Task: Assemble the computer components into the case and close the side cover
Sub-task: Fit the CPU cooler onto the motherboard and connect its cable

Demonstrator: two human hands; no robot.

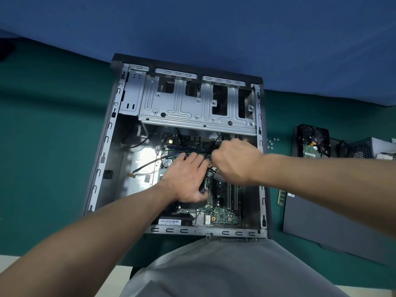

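Case: one, centre.
Motherboard: one.
Hands: two, left hand and right hand.
Hard drive: one, right.
Power supply: one, right edge.
Side cover: one, lower right.
Memory stick: one.
Screws: several, too small to count.
Cables: several.

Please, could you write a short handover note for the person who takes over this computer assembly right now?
Left hand: flat, fingers straight, on the motherboard inside the open case.
Right hand: curled on a black cable above the board.
Done: motherboard sits in the case.
Left: hard drive, power supply, memory stick and screws lie on the table right of the case; the side cover lies there too, not fitted.
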